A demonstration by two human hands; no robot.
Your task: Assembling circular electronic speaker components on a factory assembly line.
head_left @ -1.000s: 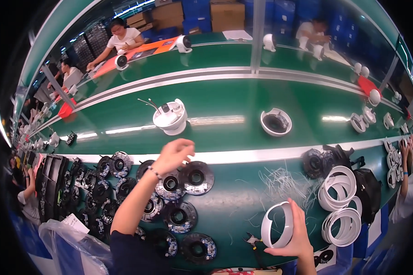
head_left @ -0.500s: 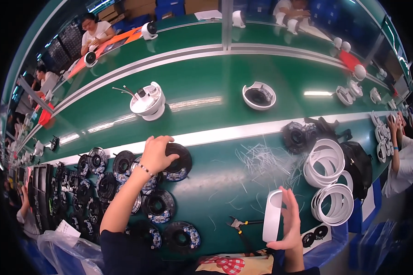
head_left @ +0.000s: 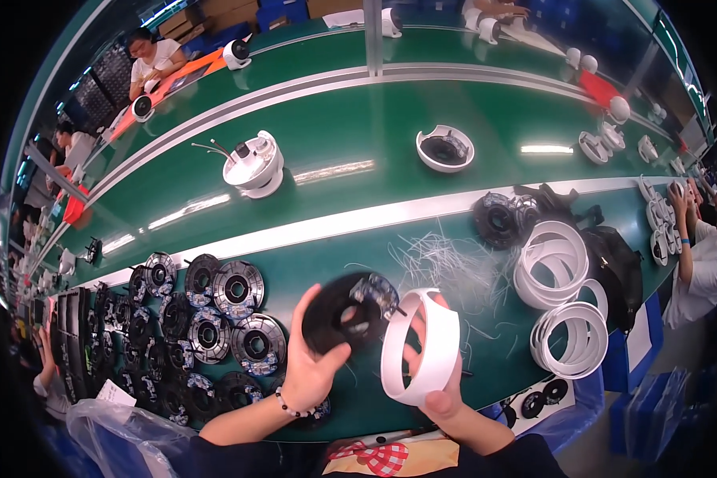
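My left hand [head_left: 311, 374] grips a round black disc [head_left: 331, 315] that carries a small circuit board on its upper right edge. It is slightly blurred and tilted above the bench. Close beside it, my right hand [head_left: 444, 390] holds a white plastic ring [head_left: 446, 342] on edge, thumb outside and some fingers showing through the opening. Disc and ring are nearly together; whether they touch I cannot tell. More black discs with circuit boards [head_left: 256, 342] lie in rows on the left of the bench.
White rings [head_left: 570, 338] are stacked at right, by a black bag [head_left: 616, 267]. Thin clear strips [head_left: 438, 259] lie scattered mid-bench. Beyond a pale rail, a white housing with wires [head_left: 253, 166] and a white bowl-shaped housing [head_left: 444, 149] sit on the green belt. Another person's hands [head_left: 679, 199] work at far right.
My left hand has picked a black disc off the bench and brought it right and nearer. My right hand has moved the white ring left and up beside it, turning its opening toward the disc.
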